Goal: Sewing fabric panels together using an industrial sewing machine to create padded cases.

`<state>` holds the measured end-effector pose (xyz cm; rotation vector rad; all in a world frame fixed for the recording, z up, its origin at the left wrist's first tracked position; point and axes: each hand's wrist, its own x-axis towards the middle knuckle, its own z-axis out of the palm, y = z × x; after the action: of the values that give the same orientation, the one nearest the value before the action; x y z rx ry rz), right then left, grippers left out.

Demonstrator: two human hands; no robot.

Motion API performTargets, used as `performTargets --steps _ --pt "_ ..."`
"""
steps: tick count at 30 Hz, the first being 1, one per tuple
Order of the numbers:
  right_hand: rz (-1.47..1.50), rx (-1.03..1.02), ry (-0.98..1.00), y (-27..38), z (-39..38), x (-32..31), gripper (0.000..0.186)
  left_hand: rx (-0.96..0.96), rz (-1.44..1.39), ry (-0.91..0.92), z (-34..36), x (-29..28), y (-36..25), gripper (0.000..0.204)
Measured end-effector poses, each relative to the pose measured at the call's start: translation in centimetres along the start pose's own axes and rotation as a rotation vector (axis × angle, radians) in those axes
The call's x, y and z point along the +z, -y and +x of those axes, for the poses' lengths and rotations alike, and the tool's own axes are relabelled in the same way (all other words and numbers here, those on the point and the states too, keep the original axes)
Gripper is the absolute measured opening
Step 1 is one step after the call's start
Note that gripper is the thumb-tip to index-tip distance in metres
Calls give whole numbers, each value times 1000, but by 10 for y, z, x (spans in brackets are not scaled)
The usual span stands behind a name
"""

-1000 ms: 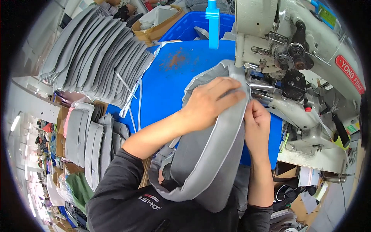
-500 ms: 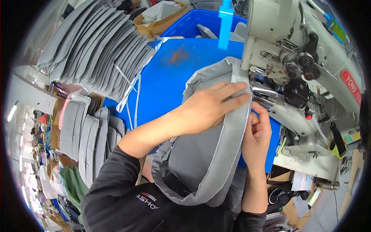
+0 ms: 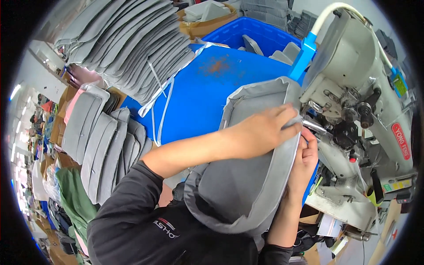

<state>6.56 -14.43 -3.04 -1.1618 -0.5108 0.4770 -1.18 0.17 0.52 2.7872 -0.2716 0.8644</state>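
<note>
A grey padded fabric piece (image 3: 234, 185) with a standing rim lies over the front of the blue work surface (image 3: 194, 92), its far right part against the head of an industrial sewing machine (image 3: 335, 66). My left hand (image 3: 269, 130) reaches across the piece with fingers closed over its right rim near the machine; the fingertips are slightly blurred. My right hand (image 3: 305, 154) is at the outer side of that rim, fingers curled on the fabric, partly hidden behind it.
Stacks of grey panels stand at back left (image 3: 119, 48) and left (image 3: 95, 141). A blue bin (image 3: 229, 33) and cardboard box (image 3: 198, 28) are behind. A light-blue fitting (image 3: 302, 57) on a white tube hangs beside the machine head. Green cloth (image 3: 73, 190) lies lower left.
The view has swung, showing more of the machine's top and tube. The fabric and both hands appear farther right in the picture. My left fingers still press at the rim, now blurred.
</note>
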Motion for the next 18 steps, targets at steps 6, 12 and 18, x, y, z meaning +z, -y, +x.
performTargets --steps 6,12,18 --pt "-39 79 0 6 -12 -1 20 71 10 -71 -17 -1 -16 40" --pt "20 70 -27 7 -8 0 20 44 -36 -68 -11 6 -12 41" --pt "28 92 -32 8 6 -1 20 24 6 -80 -14 4 -16 44"
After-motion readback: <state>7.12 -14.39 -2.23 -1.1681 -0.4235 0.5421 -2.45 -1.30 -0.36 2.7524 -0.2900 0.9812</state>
